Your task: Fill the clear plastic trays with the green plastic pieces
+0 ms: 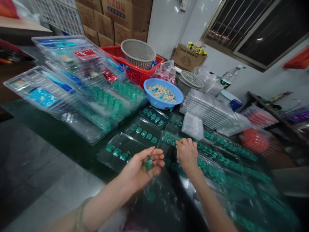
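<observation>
My left hand is palm up, its fingers curled around a few small clear-green plastic pieces. To its right, my right hand reaches down over a clear plastic tray, fingers bent together at a row of green pieces. What sits between those fingertips is hidden. Closer to the left hand lies another clear tray with a row of green pieces. More trays holding green pieces spread out to the right, partly behind my right forearm.
Filled clear packages are piled at the left. Behind the trays stand a blue basin of small patterned pieces, a red basket with a grey colander, and a stack of clear trays. A translucent white container rests among the trays.
</observation>
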The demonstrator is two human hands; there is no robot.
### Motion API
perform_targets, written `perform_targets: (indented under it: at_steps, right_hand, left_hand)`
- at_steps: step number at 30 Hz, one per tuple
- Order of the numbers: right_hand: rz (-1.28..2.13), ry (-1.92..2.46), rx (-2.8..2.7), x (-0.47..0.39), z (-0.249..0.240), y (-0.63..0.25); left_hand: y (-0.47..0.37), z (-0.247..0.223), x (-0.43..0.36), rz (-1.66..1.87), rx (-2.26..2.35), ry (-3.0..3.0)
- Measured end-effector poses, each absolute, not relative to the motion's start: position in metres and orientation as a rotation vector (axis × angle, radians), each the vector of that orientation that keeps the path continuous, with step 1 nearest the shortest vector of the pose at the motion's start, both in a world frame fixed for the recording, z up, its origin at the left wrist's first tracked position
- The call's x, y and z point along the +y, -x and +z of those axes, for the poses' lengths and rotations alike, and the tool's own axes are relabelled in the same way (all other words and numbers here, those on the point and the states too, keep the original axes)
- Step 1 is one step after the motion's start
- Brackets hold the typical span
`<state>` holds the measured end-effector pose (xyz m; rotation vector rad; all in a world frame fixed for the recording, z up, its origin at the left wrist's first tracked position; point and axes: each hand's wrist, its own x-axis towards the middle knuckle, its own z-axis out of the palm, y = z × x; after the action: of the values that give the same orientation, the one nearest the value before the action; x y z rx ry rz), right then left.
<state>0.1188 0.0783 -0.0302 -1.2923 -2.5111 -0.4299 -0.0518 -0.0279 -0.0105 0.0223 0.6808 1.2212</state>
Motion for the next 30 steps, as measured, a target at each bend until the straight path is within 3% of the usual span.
perform_targets:
  at_steps: [6, 12, 16, 30]
  right_hand:
    - [-0.355, 1.266, -2.393, 0.068, -0.025, -0.127]
    - [0.07, 1.049, -2.266, 0.007, 0.0, -0.104]
    - [0.177, 1.11, -2.274, -0.021, 0.002, -0.082]
    - [0.49, 1.088, -2.181, -0.013, 0.0, -0.103]
  left_hand:
    - [0.055, -0.008, -0.025, 1.276, 0.502, 0.074]
    - [0.048, -0.009, -0.025, 1.313, 0.496, 0.084]
    - [0.041, -0.004, -0.025, 1.325, 0.548, 0.082]
    - [0.038, -0.012, -0.036, 1.197, 0.834, -0.399]
